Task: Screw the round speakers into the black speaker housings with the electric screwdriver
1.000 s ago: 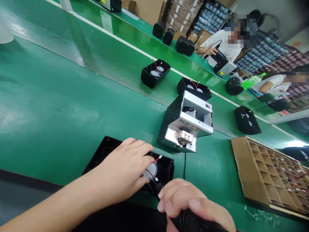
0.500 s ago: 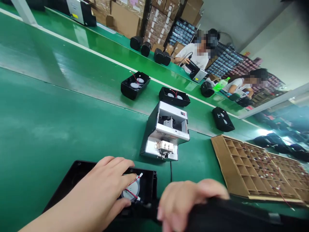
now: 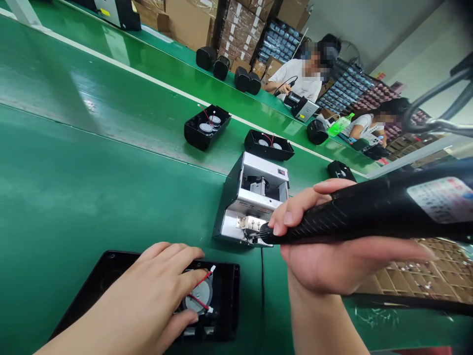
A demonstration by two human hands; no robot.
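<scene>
My left hand (image 3: 168, 291) lies over a black speaker housing (image 3: 231, 301), thumb and fingers curled around a round grey speaker (image 3: 199, 295) inside it. Red-and-black wires with white plugs come off the speaker near my fingertips. In my right hand (image 3: 314, 251) is a black electric screwdriver (image 3: 354, 209), fingers wrapped around its grip. Its tip reaches the front outlet of a silver-and-black screw feeder (image 3: 254, 197); whether a screw sits on the bit is too small to tell.
Open speaker housings (image 3: 207, 127) with wired speakers lie beyond the feeder. A divided cardboard box (image 3: 410, 281) of wired parts stands at right, behind my forearm. A cable (image 3: 262, 286) runs down from the feeder. Two people (image 3: 297, 81) work across the bench.
My right hand has lifted the electric screwdriver from beside the housing up and forward, to the screw feeder's outlet. My left hand has stayed on the speaker.
</scene>
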